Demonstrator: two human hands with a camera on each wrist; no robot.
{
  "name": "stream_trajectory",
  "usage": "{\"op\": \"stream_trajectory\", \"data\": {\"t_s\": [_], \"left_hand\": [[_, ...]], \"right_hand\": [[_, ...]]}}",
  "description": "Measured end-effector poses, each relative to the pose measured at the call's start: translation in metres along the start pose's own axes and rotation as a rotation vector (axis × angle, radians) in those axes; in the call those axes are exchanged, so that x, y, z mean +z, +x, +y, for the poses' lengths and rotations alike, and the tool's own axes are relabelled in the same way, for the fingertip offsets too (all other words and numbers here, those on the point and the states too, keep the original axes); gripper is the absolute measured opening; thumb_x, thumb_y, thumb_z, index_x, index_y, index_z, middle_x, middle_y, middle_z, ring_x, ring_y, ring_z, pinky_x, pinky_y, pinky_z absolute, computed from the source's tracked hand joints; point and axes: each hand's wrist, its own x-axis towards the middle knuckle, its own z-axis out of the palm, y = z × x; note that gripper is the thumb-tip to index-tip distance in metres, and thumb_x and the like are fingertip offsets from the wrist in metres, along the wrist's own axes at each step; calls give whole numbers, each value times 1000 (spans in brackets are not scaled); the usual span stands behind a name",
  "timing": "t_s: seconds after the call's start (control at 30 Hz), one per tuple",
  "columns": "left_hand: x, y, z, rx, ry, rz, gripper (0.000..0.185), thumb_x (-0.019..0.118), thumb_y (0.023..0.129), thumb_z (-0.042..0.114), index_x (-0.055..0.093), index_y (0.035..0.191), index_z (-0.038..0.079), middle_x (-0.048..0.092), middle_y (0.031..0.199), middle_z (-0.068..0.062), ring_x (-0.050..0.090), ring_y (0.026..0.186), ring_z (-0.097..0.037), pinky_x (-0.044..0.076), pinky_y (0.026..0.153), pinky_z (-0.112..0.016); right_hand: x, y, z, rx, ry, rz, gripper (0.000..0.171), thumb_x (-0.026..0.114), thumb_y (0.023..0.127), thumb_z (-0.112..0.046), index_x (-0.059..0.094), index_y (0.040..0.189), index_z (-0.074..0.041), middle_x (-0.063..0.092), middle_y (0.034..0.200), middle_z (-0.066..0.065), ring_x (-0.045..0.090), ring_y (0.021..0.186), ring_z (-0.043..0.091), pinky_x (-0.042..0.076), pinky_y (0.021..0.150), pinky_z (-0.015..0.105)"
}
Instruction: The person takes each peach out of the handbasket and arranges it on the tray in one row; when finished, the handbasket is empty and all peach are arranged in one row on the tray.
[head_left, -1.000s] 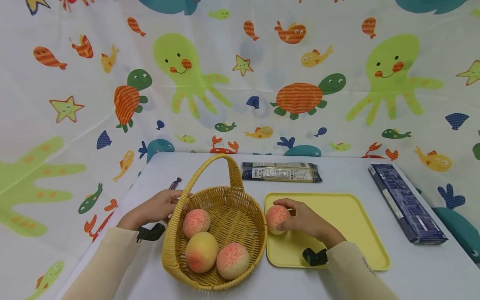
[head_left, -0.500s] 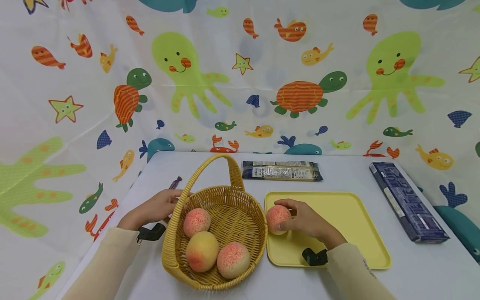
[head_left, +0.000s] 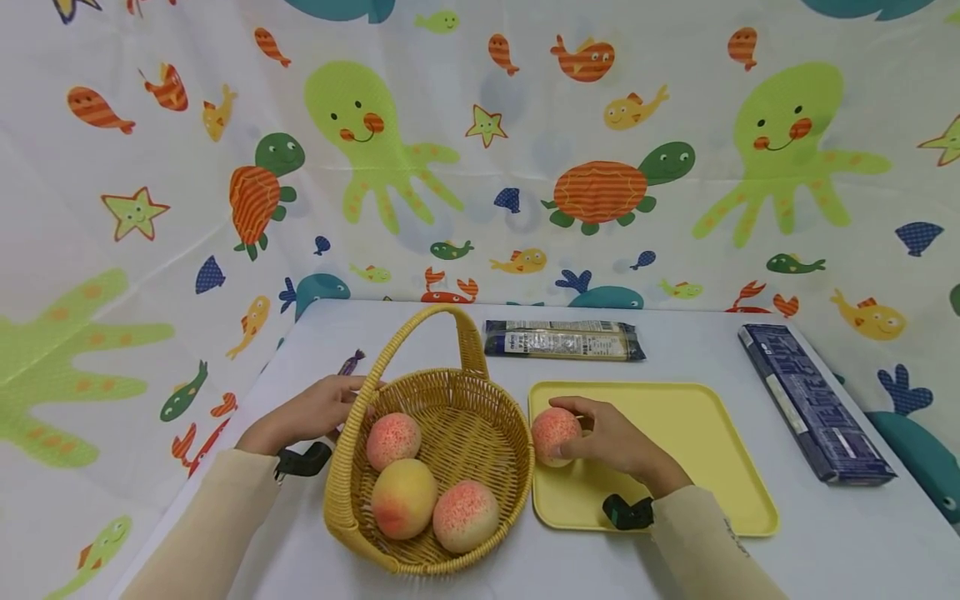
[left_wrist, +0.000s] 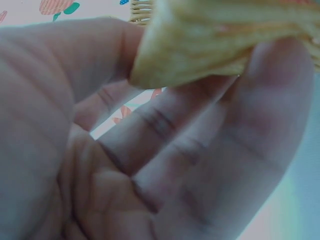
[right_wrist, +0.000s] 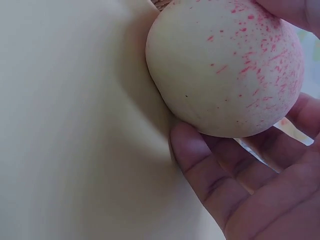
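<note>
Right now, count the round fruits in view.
4: three in the wicker basket (pink fruit at the back, yellow fruit before it, second pink fruit at right); fourth fruit in the right grip, by the yellow tray's left edge.

In the head view the light is bright and even; the desk [head_left: 825,550] has only soft shadows, one beside the left sleeve [head_left: 213,525] at its near edge. Packs [head_left: 564,344] at its far edge shine slightly. In the left wrist view the left hand [left_wrist: 115,160] and wicker basket [left_wrist: 210,45] are blurred, with glare low at right. The right wrist view is dim; the peach [right_wrist: 225,70] looks sharper, its shadow soft on the tray [right_wrist: 70,125].
</note>
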Motion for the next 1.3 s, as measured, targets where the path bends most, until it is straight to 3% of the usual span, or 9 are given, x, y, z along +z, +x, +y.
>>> {"op": "stream_trajectory", "data": {"t_s": [0.33,0.5,0.63,0.77,0.87,0.97,1.1,1.3], "left_hand": [[1,-2,-1,9,-17,-1,41,63,104,15,59,143,1,76,106,-17,75,86,-28,64,63,-45],[3,-4,1,6,-14,1,36,62,104,14,62,137,1,76,107,-17,74,87,-27,64,63,-45],[3,-3,3,0,-7,1,32,60,104,14,63,134,3,76,109,-16,74,87,-26,64,64,-44],[2,-3,4,-4,-2,-2,32,59,105,14,63,135,4,76,110,-17,74,88,-25,64,65,-44],[2,-3,4,-11,2,1,32,60,104,14,63,134,4,76,110,-17,75,88,-25,64,65,-44],[2,-3,5,-11,10,0,33,59,104,15,62,136,4,76,112,-18,75,89,-25,64,65,-44],[2,-1,6,-18,22,-4,34,60,104,15,63,136,6,76,112,-17,74,89,-25,64,66,-44],[0,-2,6,-37,25,-5,32,58,104,13,64,134,6,76,110,-16,74,88,-25,64,66,-45]], "right_hand": [[1,-3,-1,-1,-15,4,79,84,84,-20,49,154,-4,57,147,14,57,128,35,49,102,43],[0,-9,-3,-42,-50,2,79,79,88,-21,44,156,-3,51,153,19,53,135,43,51,105,52],[-2,-19,-15,-86,-151,92,75,76,94,-28,43,158,-8,44,160,18,43,143,48,44,110,62],[0,-28,-36,-181,-247,215,70,76,96,-29,45,157,-13,43,161,16,39,148,44,38,113,68],[7,-31,-55,-251,-255,234,69,78,95,-28,48,156,-15,45,160,14,39,149,40,36,114,70],[19,-33,-71,-277,-207,161,70,81,93,-31,50,154,-16,48,158,10,40,148,37,36,113,70],[40,-31,-85,-289,-155,-9,68,81,92,-32,53,152,-15,52,155,5,43,146,32,38,114,64],[70,-18,-92,-315,-192,-237,61,76,96,-32,55,150,-13,57,148,4,52,137,33,44,112,57]]}}
